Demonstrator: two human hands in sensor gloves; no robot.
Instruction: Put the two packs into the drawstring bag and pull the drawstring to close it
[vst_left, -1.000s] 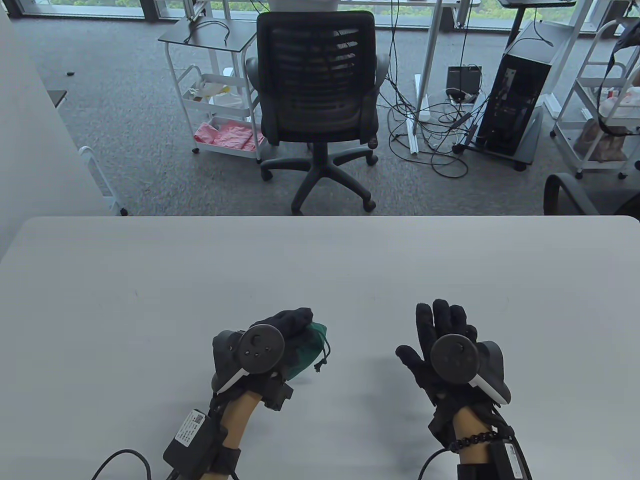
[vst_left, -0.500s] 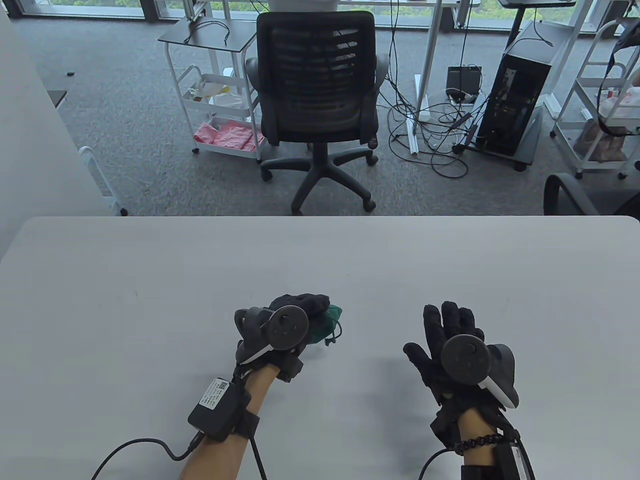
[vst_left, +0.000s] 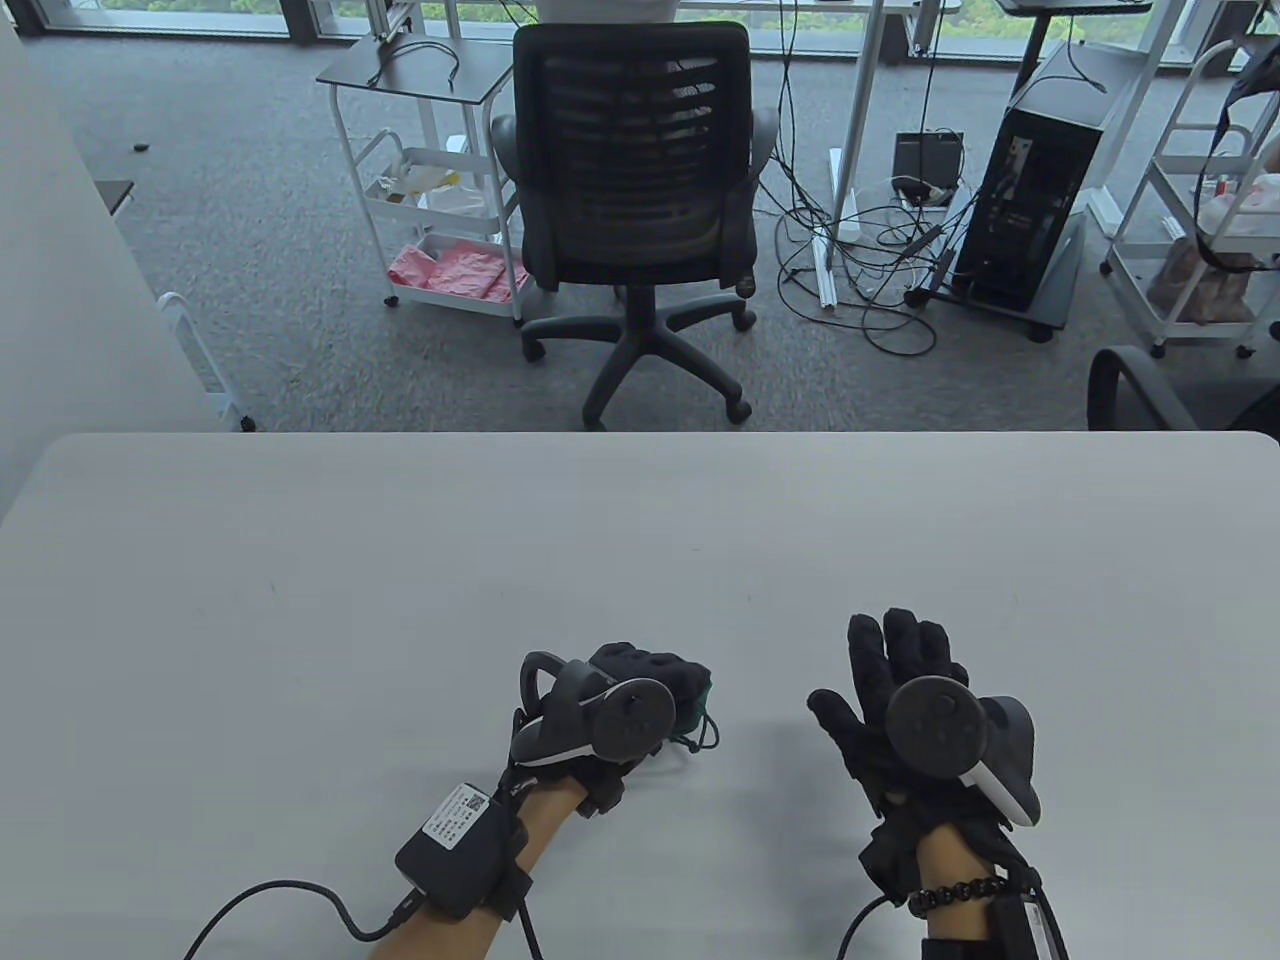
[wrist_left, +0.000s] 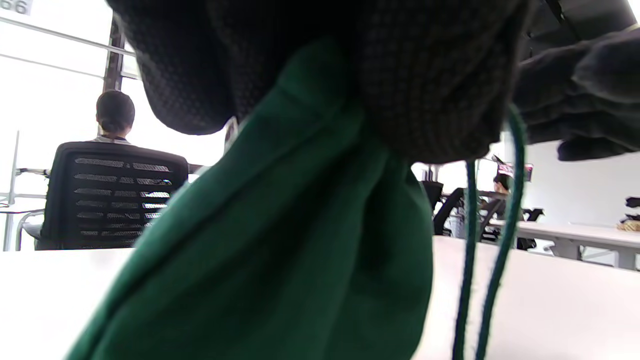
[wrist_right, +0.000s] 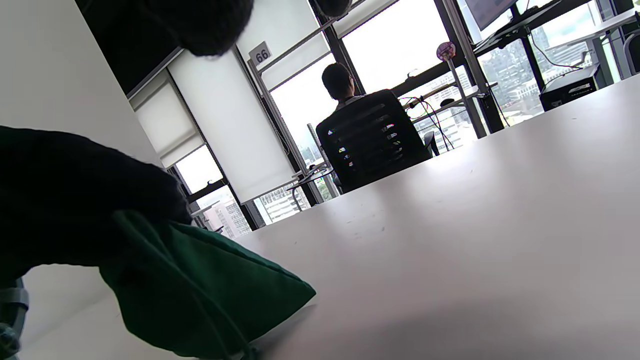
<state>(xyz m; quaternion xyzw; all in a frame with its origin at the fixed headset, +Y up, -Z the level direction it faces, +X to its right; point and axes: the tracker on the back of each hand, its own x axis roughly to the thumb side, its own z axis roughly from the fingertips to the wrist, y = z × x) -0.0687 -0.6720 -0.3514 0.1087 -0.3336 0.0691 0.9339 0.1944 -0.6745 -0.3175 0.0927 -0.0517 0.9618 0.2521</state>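
My left hand grips the gathered top of a dark green drawstring bag, which is mostly hidden under it in the table view. The left wrist view shows gloved fingers curled round the neck of the bag, with two green cords hanging down beside it. In the right wrist view the bag rests on the white table below the left hand. My right hand hovers to the right, fingers spread and empty. No packs are in view.
The white table stretches far ahead and to both sides. Beyond its far edge stand a black office chair, white carts and a computer tower with floor cables.
My left hand has carried the bag to the right and slightly nearer me, turning so that the bag is more covered. The right hand has barely shifted.
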